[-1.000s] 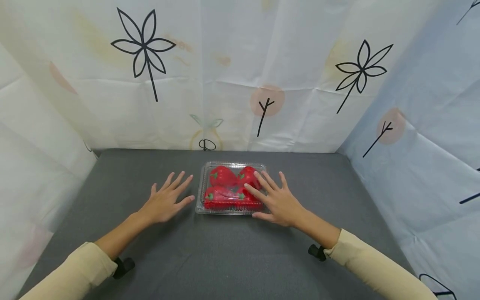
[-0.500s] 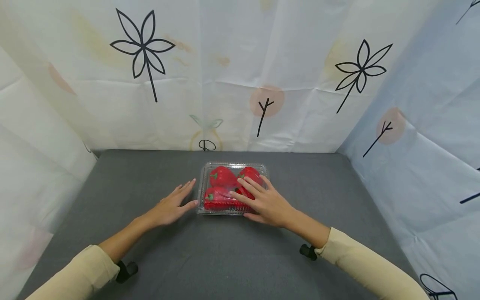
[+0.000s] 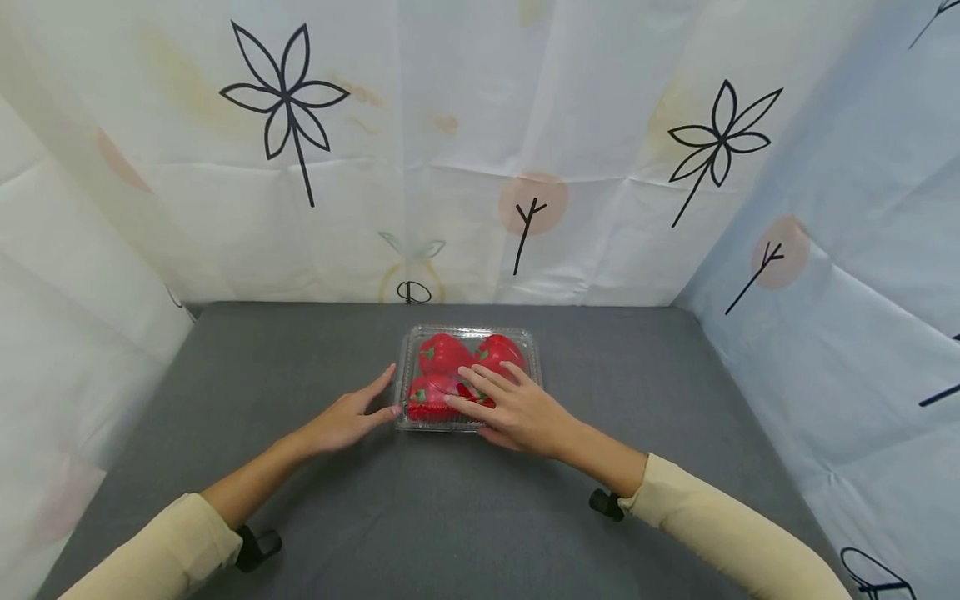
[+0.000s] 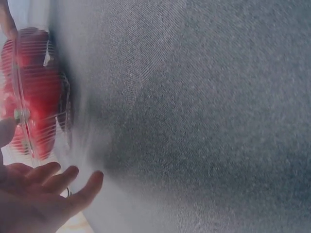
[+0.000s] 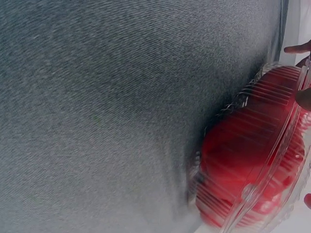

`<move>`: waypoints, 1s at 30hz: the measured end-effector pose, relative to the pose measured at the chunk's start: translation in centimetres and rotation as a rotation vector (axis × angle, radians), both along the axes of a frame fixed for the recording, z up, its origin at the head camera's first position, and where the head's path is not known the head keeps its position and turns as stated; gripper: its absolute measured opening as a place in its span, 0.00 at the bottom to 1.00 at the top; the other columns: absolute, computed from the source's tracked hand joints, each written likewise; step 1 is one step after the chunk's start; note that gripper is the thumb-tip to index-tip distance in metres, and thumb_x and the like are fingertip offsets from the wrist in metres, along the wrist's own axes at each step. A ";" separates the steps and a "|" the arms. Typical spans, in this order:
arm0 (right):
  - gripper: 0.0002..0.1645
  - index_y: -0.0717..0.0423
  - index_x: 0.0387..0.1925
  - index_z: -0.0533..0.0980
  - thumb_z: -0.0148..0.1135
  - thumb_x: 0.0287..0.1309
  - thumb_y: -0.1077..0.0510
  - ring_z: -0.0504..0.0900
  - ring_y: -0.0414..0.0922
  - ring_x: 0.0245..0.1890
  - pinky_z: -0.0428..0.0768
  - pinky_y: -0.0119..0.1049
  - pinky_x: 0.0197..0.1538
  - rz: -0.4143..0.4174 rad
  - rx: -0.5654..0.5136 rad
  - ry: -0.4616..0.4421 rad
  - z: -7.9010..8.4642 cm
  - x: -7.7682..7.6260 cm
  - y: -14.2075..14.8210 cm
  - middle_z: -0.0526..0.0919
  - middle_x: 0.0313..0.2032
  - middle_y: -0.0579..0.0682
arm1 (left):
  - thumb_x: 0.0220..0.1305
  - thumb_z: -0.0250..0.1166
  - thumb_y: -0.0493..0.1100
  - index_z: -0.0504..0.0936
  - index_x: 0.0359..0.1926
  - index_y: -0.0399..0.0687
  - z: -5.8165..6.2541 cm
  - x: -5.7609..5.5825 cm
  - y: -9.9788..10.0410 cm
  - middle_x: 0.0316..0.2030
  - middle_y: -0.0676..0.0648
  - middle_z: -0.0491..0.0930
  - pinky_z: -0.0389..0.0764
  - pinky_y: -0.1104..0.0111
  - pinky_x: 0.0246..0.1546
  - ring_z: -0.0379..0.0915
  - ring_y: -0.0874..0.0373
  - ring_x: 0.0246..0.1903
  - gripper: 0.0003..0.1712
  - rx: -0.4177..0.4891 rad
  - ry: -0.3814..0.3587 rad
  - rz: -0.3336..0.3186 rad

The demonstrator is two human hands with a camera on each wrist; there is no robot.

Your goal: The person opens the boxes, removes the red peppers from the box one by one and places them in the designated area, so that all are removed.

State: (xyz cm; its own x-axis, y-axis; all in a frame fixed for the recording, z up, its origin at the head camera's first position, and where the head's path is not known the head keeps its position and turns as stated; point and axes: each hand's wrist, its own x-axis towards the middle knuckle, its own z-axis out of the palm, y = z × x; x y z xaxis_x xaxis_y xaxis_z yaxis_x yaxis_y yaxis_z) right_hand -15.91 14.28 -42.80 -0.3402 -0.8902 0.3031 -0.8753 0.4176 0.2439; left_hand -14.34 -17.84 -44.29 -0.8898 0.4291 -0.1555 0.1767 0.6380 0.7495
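A clear plastic clamshell box (image 3: 534, 354) stands on the grey table, closed over several red bell peppers (image 3: 444, 353) with green stems. My left hand (image 3: 345, 423) is at the box's left side, fingers fairly straight and parted from the thumb, whose tip is right at the rim. Over the front right of the lid lies my right hand (image 3: 528, 417), fingers spread and its thumb low by the front edge. The right wrist view shows that thumb (image 5: 304, 99) at the rim seam. Some peppers are hidden beneath the right hand.
The grey cloth-covered table (image 3: 435, 517) reaches back to a white curtain (image 3: 450, 150) with plant drawings. More curtain (image 3: 847, 375) hangs along the right side. Dark wrist mounts (image 3: 257, 548) sit below both sleeve cuffs.
My right hand has moved left across the lid and slightly down. The left hand has come right, up to the box's left edge. The box has stayed about where it was.
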 end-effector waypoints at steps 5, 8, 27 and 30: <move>0.45 0.42 0.72 0.66 0.73 0.53 0.44 0.68 0.51 0.69 0.72 0.55 0.64 0.027 -0.008 0.021 0.1 0.0 -0.7 0.68 0.70 0.56 | 0.73 0.57 0.51 0.45 0.77 0.35 -0.1 -0.1 0.3 0.69 0.29 0.62 0.71 0.43 0.62 0.65 0.34 0.65 0.45 0.131 -0.081 0.009; 0.44 0.42 0.71 0.67 0.73 0.54 0.45 0.68 0.51 0.69 0.73 0.54 0.64 0.037 -0.001 0.034 0.1 0.0 -1.0 0.68 0.70 0.56 | 0.74 0.58 0.45 0.44 0.75 0.28 -0.1 -0.2 0.7 0.64 0.26 0.68 0.80 0.48 0.53 0.75 0.38 0.57 0.43 0.255 -0.158 0.034; 0.43 0.38 0.70 0.69 0.76 0.52 0.46 0.68 0.50 0.69 0.70 0.50 0.67 0.043 0.113 0.081 -0.1 0.3 -2.6 0.66 0.71 0.55 | 0.72 0.60 0.41 0.56 0.73 0.29 -0.1 0.2 1.1 0.57 0.32 0.75 0.84 0.59 0.49 0.79 0.53 0.46 0.37 0.463 -0.361 0.231; 0.41 0.38 0.69 0.70 0.75 0.54 0.47 0.67 0.50 0.69 0.70 0.50 0.67 0.043 0.136 0.086 -0.1 0.4 -2.7 0.65 0.71 0.55 | 0.73 0.58 0.40 0.56 0.73 0.28 -0.1 0.2 1.2 0.56 0.32 0.76 0.84 0.59 0.48 0.79 0.53 0.46 0.35 0.496 -0.392 0.239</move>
State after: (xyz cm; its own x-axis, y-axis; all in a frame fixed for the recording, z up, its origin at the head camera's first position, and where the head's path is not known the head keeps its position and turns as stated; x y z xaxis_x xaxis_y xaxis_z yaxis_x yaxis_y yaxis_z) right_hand -15.51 11.54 -42.87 -0.2786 -0.9382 0.2053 -0.8653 0.3380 0.3702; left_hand -14.13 -16.69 -44.40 -0.8871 0.3317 -0.3210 -0.2708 0.1892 0.9438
